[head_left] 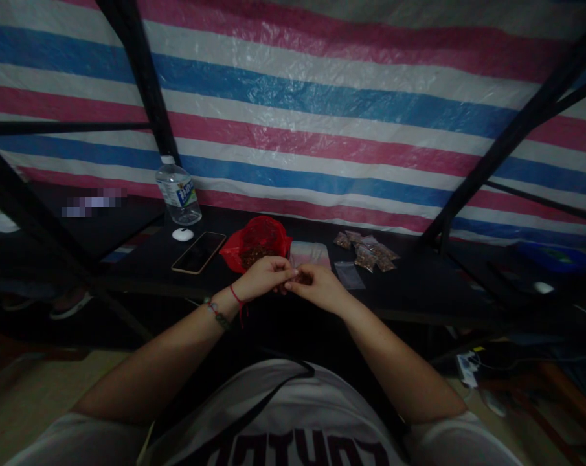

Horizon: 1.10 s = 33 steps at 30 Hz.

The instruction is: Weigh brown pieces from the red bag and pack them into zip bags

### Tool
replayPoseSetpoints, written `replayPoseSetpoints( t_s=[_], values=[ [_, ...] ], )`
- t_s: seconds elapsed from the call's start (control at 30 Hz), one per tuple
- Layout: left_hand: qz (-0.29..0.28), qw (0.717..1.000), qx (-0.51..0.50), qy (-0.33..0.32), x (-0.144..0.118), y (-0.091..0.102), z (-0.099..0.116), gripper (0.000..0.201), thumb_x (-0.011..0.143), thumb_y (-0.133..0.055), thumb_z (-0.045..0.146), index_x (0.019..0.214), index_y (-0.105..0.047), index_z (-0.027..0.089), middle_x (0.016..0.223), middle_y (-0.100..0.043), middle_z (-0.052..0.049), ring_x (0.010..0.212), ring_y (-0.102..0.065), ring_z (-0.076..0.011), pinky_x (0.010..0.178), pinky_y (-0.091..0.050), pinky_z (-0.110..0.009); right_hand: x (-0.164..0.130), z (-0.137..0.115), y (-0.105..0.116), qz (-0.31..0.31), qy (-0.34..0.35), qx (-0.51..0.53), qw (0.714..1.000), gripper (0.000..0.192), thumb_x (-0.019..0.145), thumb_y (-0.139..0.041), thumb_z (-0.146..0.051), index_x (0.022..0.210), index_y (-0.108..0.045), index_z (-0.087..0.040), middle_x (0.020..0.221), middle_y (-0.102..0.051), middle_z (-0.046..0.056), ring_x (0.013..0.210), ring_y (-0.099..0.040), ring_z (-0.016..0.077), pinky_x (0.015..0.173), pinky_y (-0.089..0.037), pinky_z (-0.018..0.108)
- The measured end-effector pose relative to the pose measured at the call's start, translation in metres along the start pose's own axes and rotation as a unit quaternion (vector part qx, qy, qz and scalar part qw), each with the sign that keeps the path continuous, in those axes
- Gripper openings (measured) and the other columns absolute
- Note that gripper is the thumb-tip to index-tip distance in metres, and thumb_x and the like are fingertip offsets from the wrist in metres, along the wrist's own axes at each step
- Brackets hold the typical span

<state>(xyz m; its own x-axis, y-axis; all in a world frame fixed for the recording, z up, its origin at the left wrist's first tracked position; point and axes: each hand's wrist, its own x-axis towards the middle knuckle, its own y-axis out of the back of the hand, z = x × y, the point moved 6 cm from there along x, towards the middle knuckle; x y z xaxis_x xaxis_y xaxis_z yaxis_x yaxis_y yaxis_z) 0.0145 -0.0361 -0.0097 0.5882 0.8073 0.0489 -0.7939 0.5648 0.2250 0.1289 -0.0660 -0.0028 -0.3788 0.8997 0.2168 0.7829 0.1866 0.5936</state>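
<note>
I see both my left hand (263,277) and right hand (322,288) pinching a small packet (302,278) just off the table's (419,285) near edge, with the red bag (257,243) at eleven o'clock, so any slip could spill its brown bits floorward.

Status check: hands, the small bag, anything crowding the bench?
Left hand and right hand both pinching one small bag. Red bag close behind. Filled packets right, phone left, both apart.

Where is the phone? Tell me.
In the head view, the phone lies flat on the dark table, left of the red bag and just right of the water bottle.
</note>
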Motion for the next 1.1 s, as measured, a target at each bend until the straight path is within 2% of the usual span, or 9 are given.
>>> replayPoseSetpoints(
  t_s=[0.2, 0.37, 0.57, 0.8, 0.9, 0.97, 1.1],
  values=[
    [-0.021, 1.000, 0.005, 0.011, -0.001, -0.002, -0.002, 0.031, 0.080, -0.058, 0.044, 0.075, -0.058, 0.013, 0.063, -0.061, 0.000, 0.051, -0.059, -0.0078, 0.045, -0.038, -0.016, 0.003, 0.004, -0.001, -0.070, -0.034, 0.130, 0.989, 0.017, 0.081, -0.052, -0.028, 0.077, -0.063, -0.015, 0.070, -0.062, 0.001, 0.061, -0.054, 0.0102, 0.055, -0.038, 0.020],
    [-0.028, 0.999, 0.020, 0.003, -0.001, -0.007, -0.001, 0.026, 0.081, -0.053, 0.038, 0.071, -0.056, 0.014, 0.058, -0.059, 0.002, 0.049, -0.057, -0.0083, 0.045, -0.038, -0.017, 0.004, 0.012, -0.002, -0.085, -0.062, 0.146, 0.984, 0.023, 0.080, -0.048, -0.030, 0.066, -0.058, -0.015, 0.056, -0.050, -0.003, 0.050, -0.044, 0.0081, 0.048, -0.032, 0.020],
    [0.025, 0.996, 0.091, -0.002, -0.002, -0.005, 0.003, 0.015, 0.072, -0.048, 0.019, 0.058, -0.053, 0.015, 0.047, -0.052, 0.004, 0.042, -0.052, -0.0076, 0.043, -0.038, -0.017, 0.008, 0.016, -0.003, -0.033, -0.054, 0.031, 0.997, 0.028, 0.078, -0.045, -0.029, 0.053, -0.049, -0.016, 0.048, -0.038, -0.005, 0.047, -0.035, 0.0074, 0.047, -0.023, 0.022],
    [0.028, 0.989, 0.142, 0.034, -0.003, 0.000, -0.002, 0.016, 0.069, -0.048, 0.023, 0.056, -0.054, 0.016, 0.045, -0.052, 0.004, 0.041, -0.054, -0.0098, 0.041, -0.036, -0.017, 0.009, 0.014, 0.004, 0.018, -0.057, -0.085, 0.995, 0.026, 0.074, -0.045, -0.023, 0.050, -0.048, -0.017, 0.047, -0.038, -0.004, 0.047, -0.035, 0.0087, 0.048, -0.020, 0.024],
    [0.037, 0.984, 0.166, 0.047, -0.003, 0.006, -0.003, 0.020, 0.071, -0.047, 0.025, 0.054, -0.053, 0.016, 0.042, -0.051, 0.003, 0.040, -0.053, -0.0103, 0.041, -0.034, -0.018, 0.009, 0.017, 0.016, 0.060, -0.074, -0.090, 0.991, 0.028, 0.074, -0.045, -0.024, 0.046, -0.043, -0.018, 0.046, -0.034, -0.004, 0.046, -0.033, 0.0088, 0.048, -0.019, 0.025],
    [0.044, 0.980, 0.189, 0.041, -0.004, 0.009, -0.001, 0.021, 0.073, -0.046, 0.027, 0.055, -0.053, 0.016, 0.043, -0.051, 0.003, 0.042, -0.053, -0.0112, 0.042, -0.034, -0.019, 0.010, 0.017, 0.019, 0.066, -0.070, -0.071, 0.993, 0.029, 0.073, -0.045, -0.024, 0.046, -0.041, -0.018, 0.046, -0.033, -0.005, 0.046, -0.032, 0.0087, 0.047, -0.018, 0.025],
    [0.069, 0.960, 0.269, -0.044, -0.004, 0.016, 0.012, 0.019, 0.071, -0.049, 0.024, 0.055, -0.056, 0.016, 0.057, -0.060, 0.000, 0.056, -0.057, -0.0125, 0.052, -0.040, -0.021, 0.013, 0.018, 0.014, 0.043, -0.044, 0.007, 0.998, 0.029, 0.075, -0.046, -0.028, 0.048, -0.041, -0.018, 0.048, -0.035, -0.005, 0.049, -0.035, 0.0089, 0.048, -0.023, 0.023]
  ],
)
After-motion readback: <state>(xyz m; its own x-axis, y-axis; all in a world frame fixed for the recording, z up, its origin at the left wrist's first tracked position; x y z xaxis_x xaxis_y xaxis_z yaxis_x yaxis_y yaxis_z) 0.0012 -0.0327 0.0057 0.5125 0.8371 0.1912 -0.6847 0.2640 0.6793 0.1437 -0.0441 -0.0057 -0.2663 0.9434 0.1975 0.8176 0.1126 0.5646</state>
